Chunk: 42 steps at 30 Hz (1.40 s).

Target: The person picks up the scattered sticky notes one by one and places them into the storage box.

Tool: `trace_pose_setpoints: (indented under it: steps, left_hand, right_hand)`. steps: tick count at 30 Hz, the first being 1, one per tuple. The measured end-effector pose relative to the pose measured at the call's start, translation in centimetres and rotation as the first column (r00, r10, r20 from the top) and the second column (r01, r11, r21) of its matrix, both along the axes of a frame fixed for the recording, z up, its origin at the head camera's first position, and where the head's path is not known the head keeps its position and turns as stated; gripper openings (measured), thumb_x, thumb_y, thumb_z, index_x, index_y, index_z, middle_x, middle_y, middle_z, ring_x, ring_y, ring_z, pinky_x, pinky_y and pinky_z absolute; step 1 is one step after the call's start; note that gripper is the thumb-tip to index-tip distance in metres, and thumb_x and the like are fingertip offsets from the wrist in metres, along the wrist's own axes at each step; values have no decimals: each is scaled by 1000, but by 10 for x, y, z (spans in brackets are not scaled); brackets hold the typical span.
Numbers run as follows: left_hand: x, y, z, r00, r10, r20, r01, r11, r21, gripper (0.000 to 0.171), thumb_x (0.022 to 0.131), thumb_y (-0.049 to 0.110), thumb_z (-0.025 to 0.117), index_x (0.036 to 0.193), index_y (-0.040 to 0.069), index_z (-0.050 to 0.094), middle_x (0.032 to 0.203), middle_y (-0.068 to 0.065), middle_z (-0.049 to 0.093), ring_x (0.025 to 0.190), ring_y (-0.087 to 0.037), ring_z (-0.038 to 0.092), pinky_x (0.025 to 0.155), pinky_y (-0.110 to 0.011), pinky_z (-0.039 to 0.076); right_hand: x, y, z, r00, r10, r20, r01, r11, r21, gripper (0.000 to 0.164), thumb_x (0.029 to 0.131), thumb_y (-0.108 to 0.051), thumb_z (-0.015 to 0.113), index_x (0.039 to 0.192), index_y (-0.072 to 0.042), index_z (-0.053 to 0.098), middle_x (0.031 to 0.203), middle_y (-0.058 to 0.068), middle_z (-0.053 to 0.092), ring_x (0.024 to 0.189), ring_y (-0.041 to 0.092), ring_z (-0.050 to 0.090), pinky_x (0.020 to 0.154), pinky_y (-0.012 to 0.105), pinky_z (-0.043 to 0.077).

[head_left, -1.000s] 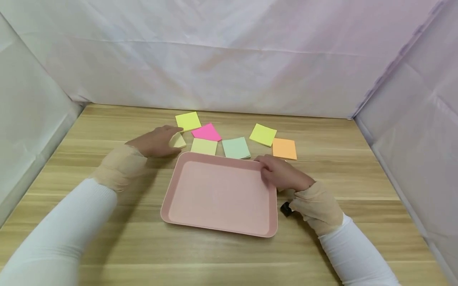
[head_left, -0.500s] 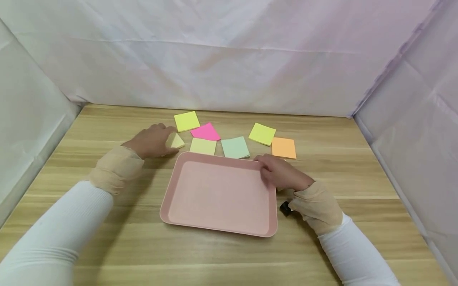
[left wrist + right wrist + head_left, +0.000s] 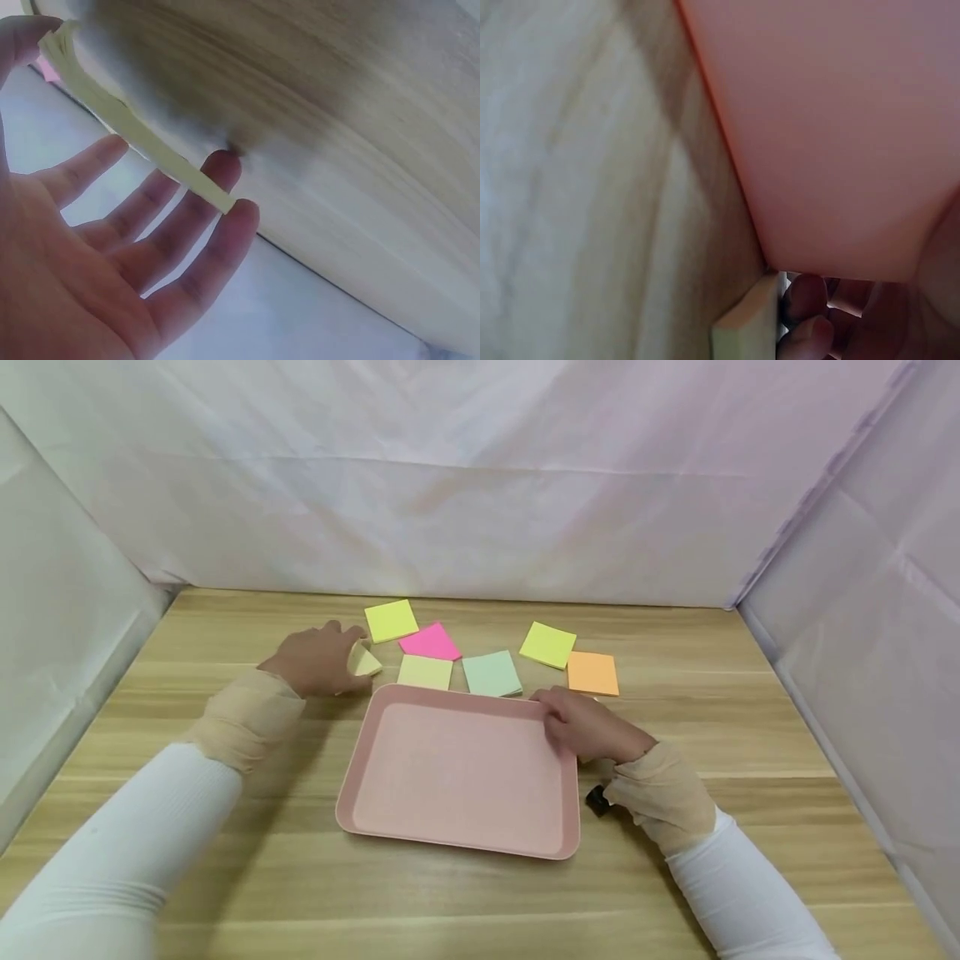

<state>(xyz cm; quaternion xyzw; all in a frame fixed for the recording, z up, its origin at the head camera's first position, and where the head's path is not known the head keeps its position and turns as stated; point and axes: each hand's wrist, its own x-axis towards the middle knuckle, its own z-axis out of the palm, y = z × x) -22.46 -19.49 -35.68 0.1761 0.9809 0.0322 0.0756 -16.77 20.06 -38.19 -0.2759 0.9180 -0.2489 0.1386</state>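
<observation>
My left hand (image 3: 315, 660) pinches a pale yellow sticky note pad (image 3: 363, 660) at the left end of the group of pads. In the left wrist view the pad (image 3: 142, 135) is seen edge-on and slightly bowed, between the thumb and the fingertips. My right hand (image 3: 588, 722) grips the far right corner of a pink rectangular tray (image 3: 457, 768), thumb inside the rim. Below the tray's corner in the right wrist view, its curled fingers (image 3: 810, 315) show beside the edge of a pad (image 3: 746, 322). Nothing lies in the tray.
Beyond the tray lie a yellow pad (image 3: 392, 621), a pink pad (image 3: 431, 642), a pale yellow-green pad (image 3: 424, 671), a mint green pad (image 3: 492, 673), another yellow pad (image 3: 548, 644) and an orange pad (image 3: 592, 672). White fabric walls (image 3: 450, 485) enclose the wooden table (image 3: 420, 902).
The left hand has drawn the pale yellow pad slightly left, and the pad now sits tilted in its grasp. The right hand and the tray stay in place.
</observation>
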Motion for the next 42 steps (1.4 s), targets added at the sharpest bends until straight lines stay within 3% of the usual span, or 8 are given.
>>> trace_pose_setpoints:
  steps: [4,7,15,22,29,33,42]
  left_hand:
    - [2,-1,3,1000,23,12,-24,999,26,65,78,58,59,125,14,48,101,-18,51,65,-34,54,58,-52,49]
    - [4,1,6,1000,13,20,-14,999,53,69,79,60,58,128,14,47,107,-18,51,69,-34,56,61,-53,49]
    - [14,17,16,997,-54,-49,59,993,98,74,78,61,59,133,13,46,114,-16,53,86,-29,58,67,-54,50]
    - [33,40,32,986,-140,-93,150,982,112,72,75,56,62,133,17,46,106,-10,55,86,-25,55,62,-47,51]
    - [58,60,35,956,-236,-176,257,960,110,65,73,53,64,124,15,49,96,-4,55,73,-20,52,55,-38,49]
    - [72,68,38,935,-287,-210,315,942,114,62,71,50,66,120,16,51,97,-3,55,74,-19,51,61,-39,49]
    - [93,85,29,887,-423,-184,447,887,118,60,73,51,66,119,14,53,98,-4,56,78,-19,52,67,-40,52]
  right_hand:
    - [-2,1,-2,1000,1,-25,-1,1000,7,26,92,-4,42,107,-15,60,83,4,55,74,17,52,64,34,47]
    - [-2,2,-2,1000,3,-11,-3,1000,-4,26,92,-4,42,107,-15,60,83,5,55,74,17,52,65,34,47]
    - [-1,1,0,1000,12,-2,-12,1000,-25,25,92,-2,42,104,-14,61,84,5,56,75,18,52,65,34,48]
    - [-2,2,0,1000,5,9,-5,1000,-28,26,92,-2,42,104,-14,61,85,5,56,76,18,52,65,34,48]
    - [-2,2,-3,1000,8,25,-7,999,-35,26,93,-2,41,103,-14,62,84,6,56,75,18,52,65,34,48]
    - [-3,1,-2,1000,9,14,-8,999,-35,26,93,-2,41,104,-15,61,84,5,56,75,18,52,65,34,48]
    - [-2,2,-2,1000,6,15,-6,999,-36,27,92,-2,41,103,-16,62,83,4,57,75,17,53,64,34,49]
